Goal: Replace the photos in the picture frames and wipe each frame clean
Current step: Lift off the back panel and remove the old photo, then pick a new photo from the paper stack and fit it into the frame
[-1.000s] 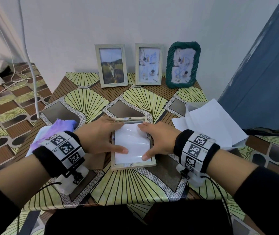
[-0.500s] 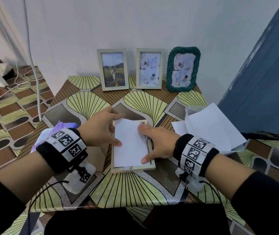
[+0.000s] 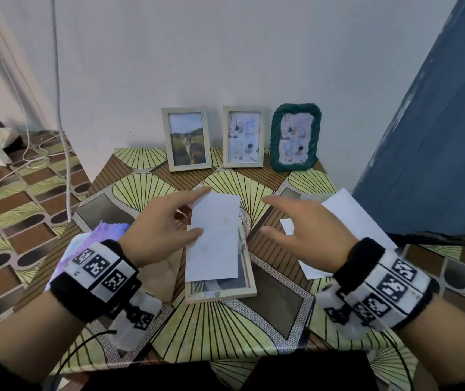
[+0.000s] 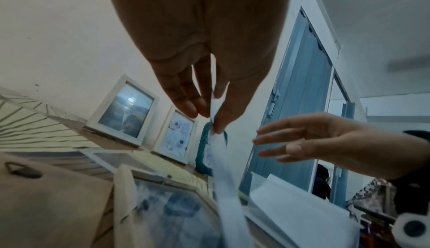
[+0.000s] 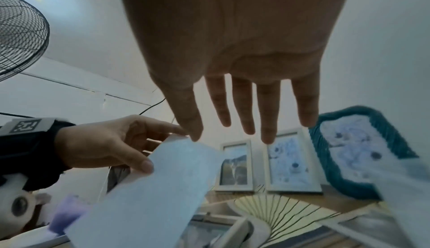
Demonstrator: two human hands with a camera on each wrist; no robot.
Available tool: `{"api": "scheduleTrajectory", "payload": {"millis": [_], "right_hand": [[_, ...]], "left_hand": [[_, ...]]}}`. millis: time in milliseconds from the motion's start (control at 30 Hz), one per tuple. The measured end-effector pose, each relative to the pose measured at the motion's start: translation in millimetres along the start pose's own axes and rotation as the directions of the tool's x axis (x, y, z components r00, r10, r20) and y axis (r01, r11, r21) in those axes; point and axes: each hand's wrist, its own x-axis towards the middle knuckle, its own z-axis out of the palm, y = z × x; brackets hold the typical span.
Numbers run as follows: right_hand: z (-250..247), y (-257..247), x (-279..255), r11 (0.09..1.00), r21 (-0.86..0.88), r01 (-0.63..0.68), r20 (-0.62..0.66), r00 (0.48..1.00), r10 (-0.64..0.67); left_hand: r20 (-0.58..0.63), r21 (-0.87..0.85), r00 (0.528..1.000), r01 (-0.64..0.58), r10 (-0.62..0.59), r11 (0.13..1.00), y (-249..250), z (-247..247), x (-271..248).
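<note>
While both forearms reach forward over a table (image 3: 225,342) covered in a yellow-green fan-patterned cloth, each wrist wears a black band with white square-coded markers. Nearest the person, a pale wooden picture frame (image 3: 220,294) lies flat on its face on the cloth, its open back turned up and some of the glass visible at its near end. Above it, the left hand (image 3: 160,232) pinches a white rectangular photo sheet (image 3: 214,238) by its left edge, thumb on top and fingers beneath; the sheet is blank side up, lifted off the frame and tilted, overlapping most of the frame opening. To the right, the right hand (image 3: 301,232) hovers with its fingers spread and straight, holding nothing and clear of the sheet. A brown backing board (image 4: 53,206) lies flat just left of the frame. Beneath the left wrist lies a crumpled purple and pale blue cloth (image 3: 101,235). Under and past the right hand rests a loose pile of white paper sheets (image 3: 347,218). Farther back, three frames stand upright in a row against the white wall: a pale wooden frame with a cat photo (image 3: 186,138), a pale wooden frame with a light collage photo (image 3: 243,136), and a dark green braided frame (image 3: 295,137). A blue door (image 3: 437,136) stands at the far right, and white cables (image 3: 28,153) trail across the patterned floor at the far left.
</note>
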Motion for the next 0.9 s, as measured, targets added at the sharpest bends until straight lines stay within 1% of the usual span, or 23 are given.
{"api": "scheduleTrajectory", "payload": {"millis": [33, 100, 167, 233, 300, 367, 467, 533, 667, 800, 900], "right_hand": [[-4.7, 5.6, -5.5, 0.999, -0.039, -0.035, -0.007, 0.999, 0.035], [-10.2, 19.1, -17.3, 0.986, -0.130, -0.108, 0.003, 0.994, 0.109], [-10.1, 32.3, -29.8, 0.963, -0.211, -0.169, 0.046, 0.982, 0.182], [-4.5, 42.5, -42.1, 0.950, -0.222, -0.222, 0.101, 0.963, 0.248], [3.7, 48.3, -52.0, 0.954, -0.162, -0.250, 0.144, 0.951, 0.274], [12.2, 51.3, -59.1, 0.965, -0.054, -0.257, 0.156, 0.952, 0.263], [19.7, 57.1, -66.1, 0.971, 0.030, -0.238, 0.075, 0.969, 0.235], [21.5, 61.5, -68.9, 0.967, 0.085, -0.240, 0.019, 0.971, 0.239], [20.6, 70.7, -70.6, 0.932, 0.242, -0.269, -0.044, 0.957, 0.287], [16.3, 80.5, -73.1, 0.875, 0.384, -0.296, -0.079, 0.933, 0.350], [11.4, 85.4, -74.1, 0.825, 0.480, -0.299, -0.082, 0.921, 0.382]], "left_hand": [[0.003, -0.043, 1.000, 0.009, -0.009, 0.999, 3.4, -1.7, 0.7], [0.022, -0.181, 0.999, 0.044, -0.041, 0.982, 8.8, -4.6, 3.5], [0.019, -0.337, 0.998, 0.066, -0.064, 0.939, 13.8, -6.8, 7.2], [0.025, -0.454, 0.997, 0.080, -0.077, 0.888, 21.5, -7.2, 11.6], [0.026, -0.498, 0.996, 0.085, -0.083, 0.863, 28.9, -3.6, 17.1], [0.029, -0.506, 0.994, 0.105, -0.105, 0.856, 32.8, 4.0, 23.9], [0.072, -0.509, 0.984, 0.174, -0.160, 0.843, 34.1, 22.7, 35.2], [0.109, -0.468, 0.977, 0.212, -0.182, 0.858, 35.3, 37.5, 43.4], [0.181, -0.336, 0.961, 0.262, -0.211, 0.905, 42.2, 63.4, 63.8], [0.209, -0.259, 0.958, 0.247, -0.195, 0.934, 51.0, 86.4, 87.7], [0.238, -0.128, 0.952, 0.225, -0.191, 0.966, 54.3, 104.6, 104.1]]}}
